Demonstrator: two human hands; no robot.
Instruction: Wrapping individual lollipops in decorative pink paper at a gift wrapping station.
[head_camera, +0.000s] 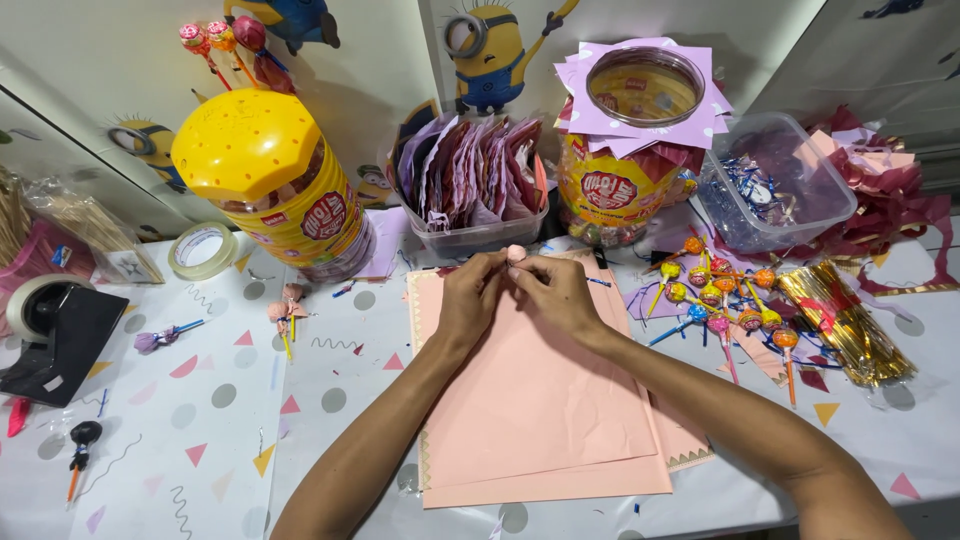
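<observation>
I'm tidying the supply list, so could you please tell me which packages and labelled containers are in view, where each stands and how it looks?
Lollipop jar: back left, tilted, yellow lid, red label.
Second jar: back centre-right, yellow with red label, purple paper squares on top.
Clear tub: behind both hands, holding pink and purple wrappers.
Clear box: back right, blue-silver ties inside.
Gold twist-tie bag: right, clear plastic.

Both forearms come in from bottom edge, angled inward, meeting mid-frame. Left hand (468, 300) & right hand (556, 292) side by side, backs up, knuckles toward camera. Fingers of both curled, tips pinched together at top, touching each other. Wrists straight, bare arms, no sleeves.
</observation>
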